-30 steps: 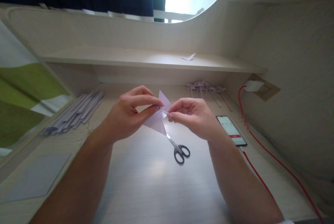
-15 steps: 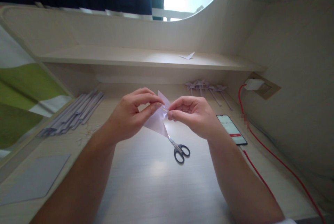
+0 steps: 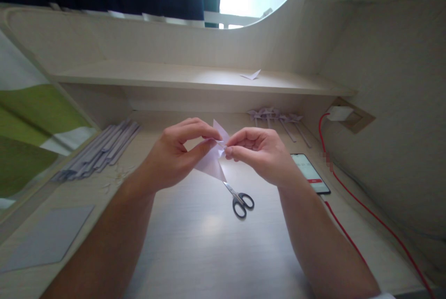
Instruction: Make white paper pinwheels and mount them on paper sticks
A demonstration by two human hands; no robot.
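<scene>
Pinching folded paper [image 3: 212, 162] between left hand [image 3: 176, 152], right hand [image 3: 259, 152], above scissors [image 3: 239, 199].

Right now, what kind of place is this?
Probably a home desk nook used for paper crafts: a pale wooden desk with a built-in shelf, black-handled scissors, and a smartphone charging on a red cable.

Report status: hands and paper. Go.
Left hand and right hand both pinching the folded paper above the desk. Scissors lying underneath, untouched. Nothing in the way.
</scene>
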